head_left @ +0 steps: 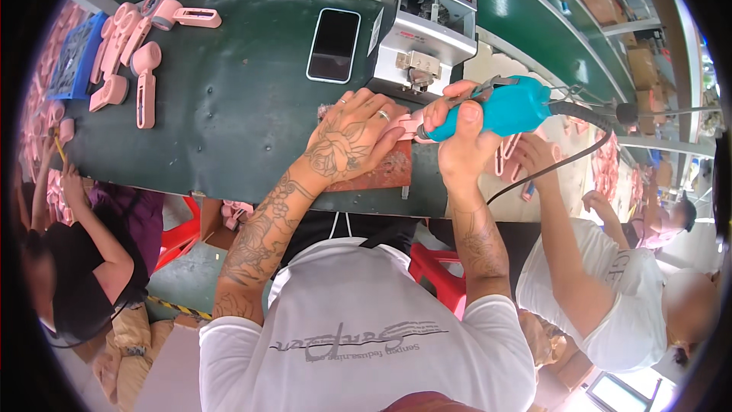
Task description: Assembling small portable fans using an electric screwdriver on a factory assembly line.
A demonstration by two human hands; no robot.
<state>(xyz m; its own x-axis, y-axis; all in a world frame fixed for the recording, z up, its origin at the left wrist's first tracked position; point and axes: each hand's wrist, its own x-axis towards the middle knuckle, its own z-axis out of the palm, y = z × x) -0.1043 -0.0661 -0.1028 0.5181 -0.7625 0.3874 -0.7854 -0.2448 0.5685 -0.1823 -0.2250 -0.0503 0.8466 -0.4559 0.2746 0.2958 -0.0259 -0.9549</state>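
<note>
Head view: teal screwdriver (509, 109) gripped inside right hand (461, 133) fingers (467, 116).

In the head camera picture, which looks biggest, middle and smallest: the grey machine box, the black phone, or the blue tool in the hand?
1. Grey machine box
2. Blue tool, gripped by the right hand
3. Black phone

The tool and phone look close in size, so their order is unsure.

Single view: head-worn fisheye camera, left of a side-by-side pair, looking steeply down and forward over the wearer's chest. Upright, unmirrored; straight edges bow toward the dark circular rim. Close range: left hand (352, 137) and right hand (460, 131) sit near centre, forearms entering from below. The green workbench (229, 107) fills the upper half; seated co-workers occupy both side margins.
</note>
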